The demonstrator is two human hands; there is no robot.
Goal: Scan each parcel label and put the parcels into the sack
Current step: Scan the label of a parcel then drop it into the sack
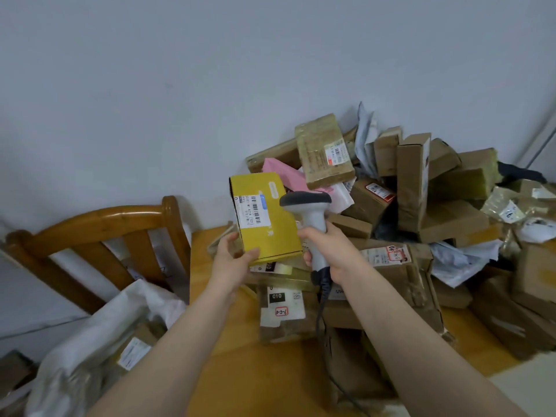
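Orange-brown wood is showing along the near edge of the table (pixel 270 371), and a heap of brown cardboard parcels (pixel 412 188) is covering its far and right parts, up against the wall. White and crumpled, the sack (pixel 99 335) is sagging open just beyond the table's left edge, in front of a wooden chair (pixel 102 224), with 1 boxed parcel (pixel 132 353) showing inside.

Over the table's left part, the yellow parcel (pixel 270 236) is being held up off the heap, tilted, its broad face toward the camera. A white label (pixel 251 210) with black barcodes is sitting on its upper left. The grey scanner (pixel 313 215) is standing upright just right of it, dark head overlapping the parcel's right edge, its cable (pixel 322 311) trailing down.

The left hand (pixel 233 260) is gripping the yellow parcel's lower left corner, thumb across the front, fingers behind. The right hand (pixel 328 248) is wrapping fully round the scanner's handle.
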